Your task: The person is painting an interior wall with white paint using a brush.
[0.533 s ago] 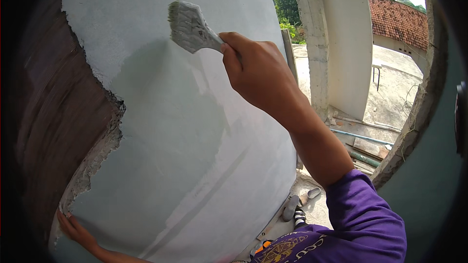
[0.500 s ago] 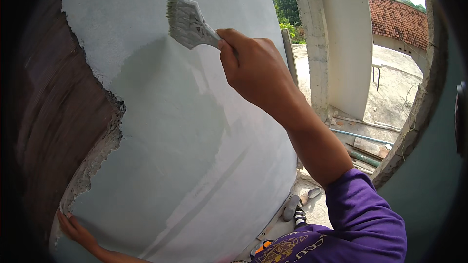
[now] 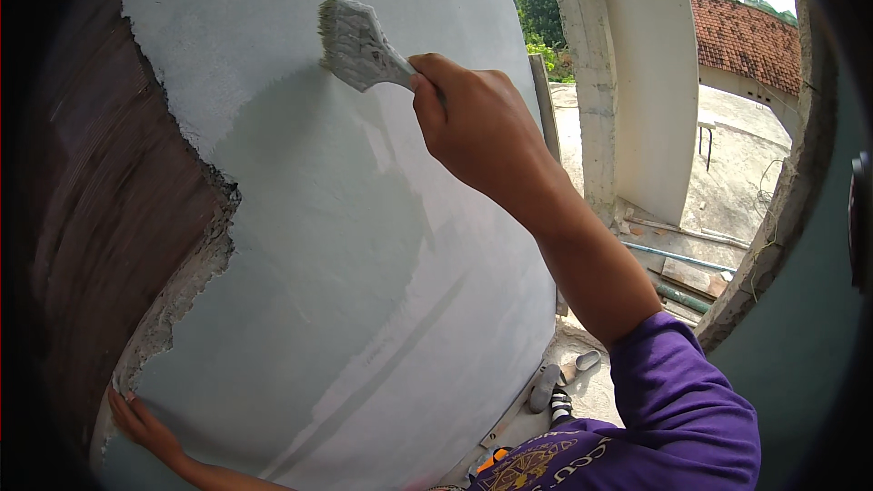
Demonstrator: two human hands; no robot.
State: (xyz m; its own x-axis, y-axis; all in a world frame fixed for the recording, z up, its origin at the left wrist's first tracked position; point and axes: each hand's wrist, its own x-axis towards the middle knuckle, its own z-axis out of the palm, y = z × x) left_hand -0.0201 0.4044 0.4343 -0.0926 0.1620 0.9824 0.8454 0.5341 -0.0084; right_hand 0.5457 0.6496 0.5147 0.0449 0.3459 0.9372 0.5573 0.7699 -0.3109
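My right hand (image 3: 477, 123) is closed around the handle of a wide paintbrush (image 3: 359, 47), its head coated in grey-white paint. The bristles point left, at or close to the pale wall (image 3: 473, 309); whether they touch it, I cannot tell. Below the brush spreads a darker, grey-green patch (image 3: 327, 227) on that wall. At lower left my left hand (image 3: 145, 425) rests with fingers stretched out against the wall, beside its rough, broken edge (image 3: 195, 286). Nothing shows in that hand.
Left of the broken edge is a dark brown streaked surface (image 3: 100, 182). On the right, concrete pillars (image 3: 591, 82) frame an opening onto a sunlit yard, with pipes (image 3: 677, 256) on the ground and a tiled roof (image 3: 746, 41) beyond. Grey footwear (image 3: 544, 387) shows at the wall's foot.
The whole view has shifted slightly, so the wall and both hands appear a little farther right. Against the wall, the brush and my hands have barely moved.
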